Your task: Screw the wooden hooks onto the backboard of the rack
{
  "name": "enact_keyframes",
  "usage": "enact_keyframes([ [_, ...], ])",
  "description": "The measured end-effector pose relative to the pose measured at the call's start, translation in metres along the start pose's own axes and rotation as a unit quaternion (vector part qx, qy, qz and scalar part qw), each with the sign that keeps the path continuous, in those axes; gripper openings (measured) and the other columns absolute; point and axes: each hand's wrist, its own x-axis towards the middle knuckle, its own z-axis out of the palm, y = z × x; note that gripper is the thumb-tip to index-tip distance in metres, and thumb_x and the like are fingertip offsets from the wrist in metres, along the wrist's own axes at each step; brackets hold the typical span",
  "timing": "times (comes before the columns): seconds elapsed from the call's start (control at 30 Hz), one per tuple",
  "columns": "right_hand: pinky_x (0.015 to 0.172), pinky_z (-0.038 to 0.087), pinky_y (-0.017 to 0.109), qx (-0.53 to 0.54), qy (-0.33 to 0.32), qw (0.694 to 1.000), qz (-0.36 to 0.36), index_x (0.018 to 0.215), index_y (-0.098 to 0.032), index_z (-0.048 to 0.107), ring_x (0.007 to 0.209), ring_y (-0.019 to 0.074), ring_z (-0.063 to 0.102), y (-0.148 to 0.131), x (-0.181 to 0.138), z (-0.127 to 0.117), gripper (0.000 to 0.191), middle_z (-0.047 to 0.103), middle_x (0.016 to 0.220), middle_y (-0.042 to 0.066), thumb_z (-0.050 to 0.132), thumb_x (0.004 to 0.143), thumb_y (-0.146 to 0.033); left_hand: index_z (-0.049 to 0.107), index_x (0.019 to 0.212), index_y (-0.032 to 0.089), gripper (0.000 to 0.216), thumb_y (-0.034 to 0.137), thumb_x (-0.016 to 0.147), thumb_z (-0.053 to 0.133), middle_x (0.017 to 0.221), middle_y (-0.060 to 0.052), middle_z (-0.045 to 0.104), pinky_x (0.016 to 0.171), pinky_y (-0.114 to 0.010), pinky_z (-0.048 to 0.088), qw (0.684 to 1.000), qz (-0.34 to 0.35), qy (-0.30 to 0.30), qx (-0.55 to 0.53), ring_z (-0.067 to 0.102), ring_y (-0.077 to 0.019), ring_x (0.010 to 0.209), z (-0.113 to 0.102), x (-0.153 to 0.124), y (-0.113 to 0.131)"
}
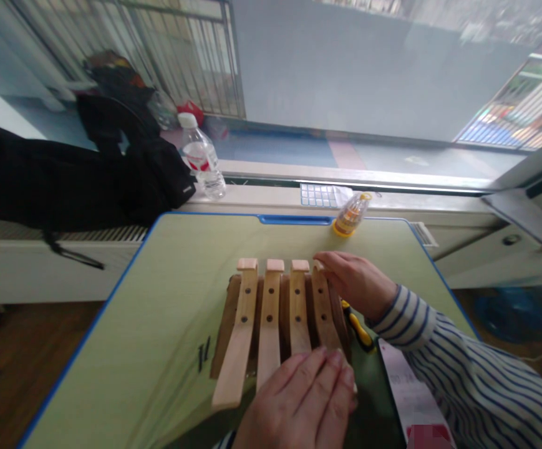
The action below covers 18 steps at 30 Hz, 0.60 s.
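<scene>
Several pale wooden slats with hooked far ends lie side by side across a brown wooden board (222,337), each with two dark screw heads. At the right end of the row, my right hand (357,280) is closed around the far, hooked end of the rightmost slat (322,305). My left hand (301,402) lies over that slat's near end, fingers together and curled on it, hiding the near parts of its neighbours. The leftmost slat (236,368) is fully visible. Two dark screws (204,353) lie left of the board. A yellow and black screwdriver (360,330) is beside my right wrist.
A phone (413,386) lies under my right forearm. The pale green table (168,299) has a blue edge. At its back stands a clear bottle with a yellow cap and base (351,215). A water bottle (201,159) and a black bag (78,174) are on the sill.
</scene>
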Motion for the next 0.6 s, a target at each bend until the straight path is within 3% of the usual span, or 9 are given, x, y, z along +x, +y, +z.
enact_keyframes([
  [0.6,0.072,0.043,0.026,-0.001,-0.012,1.000,-0.006,0.105,-0.014,0.051,0.078,0.0145,0.057,-0.0003,-0.0008,-0.0009,0.023,0.062,0.092,0.008,0.039,0.086,-0.013,0.066,0.096,0.014,0.019,0.016,0.086,0.050,0.099,-0.003,0.069,0.074,-0.027,0.058,1.000,0.013,-0.023,0.009,0.065,-0.0169,0.091,-0.0005,-0.0030,-0.0020],
])
